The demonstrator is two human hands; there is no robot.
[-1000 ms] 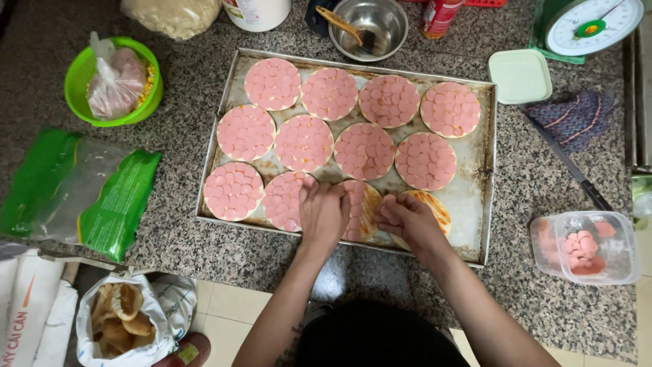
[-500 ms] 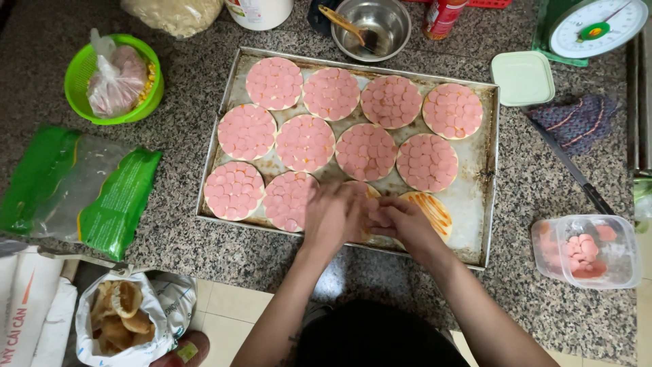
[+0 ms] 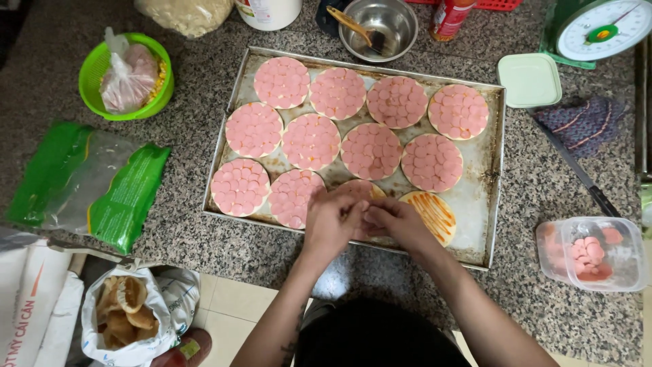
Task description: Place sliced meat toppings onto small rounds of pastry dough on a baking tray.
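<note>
A large metal baking tray (image 3: 494,204) sat on the speckled stone counter (image 3: 204,251), and everything else is placed from it. On the tray lay ten round bread bases (image 3: 311,141) covered with pink sausage slices, in three rows. At the tray's near edge was an eleventh base (image 3: 363,190), partly covered and mostly hidden by the hands, and just right of it a bare base (image 3: 431,214) spread with orange sauce.

Left of the tray lay a green and clear plastic bag (image 3: 88,183); beyond that, a green bowl (image 3: 92,75) held a tied bag. Past the far edge stood a steel bowl (image 3: 394,24) with a brush. To the right were a pale green lid (image 3: 528,79), a knife (image 3: 577,173), and a clear tub of sausage slices (image 3: 594,253).

The left hand (image 3: 329,221) and right hand (image 3: 401,221) met over the partly covered base, fingertips pinched together and touching; what they held could not be told.
</note>
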